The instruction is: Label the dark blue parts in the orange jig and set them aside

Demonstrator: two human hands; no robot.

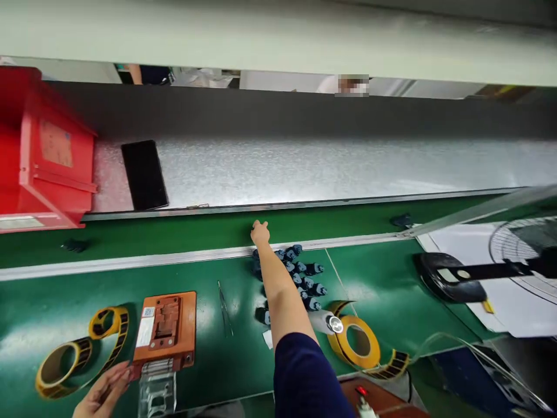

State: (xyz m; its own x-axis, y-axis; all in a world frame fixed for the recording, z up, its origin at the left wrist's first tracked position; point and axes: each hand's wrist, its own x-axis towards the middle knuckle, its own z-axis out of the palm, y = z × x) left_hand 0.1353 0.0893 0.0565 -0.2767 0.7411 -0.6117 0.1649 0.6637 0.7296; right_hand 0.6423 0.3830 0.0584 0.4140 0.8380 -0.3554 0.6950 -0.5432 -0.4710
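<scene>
Fingers of the left hand [103,392] come together at the near-left corner of an orange block [167,324], which lies on the green counter [211,368] from about 1 to 2 o'clock of them; its long axis runs close to 12-to-6, leaning slightly toward 1 and 7. A clear flap [157,390] sticks out from its near edge, at roughly 4 o'clock from those fingers. The left hand is much the nearer to the block: from the right hand [260,233], stretched far forward, it sits between 7 and 8 o'clock. The dark parts [307,283] lie partly under the right forearm, about 5 o'clock from the right fingers, and the tweezers [224,307] lie at 7. The right fingers are curled inward, but both grips look too small and blurred to tell whether either holds anything.
</scene>
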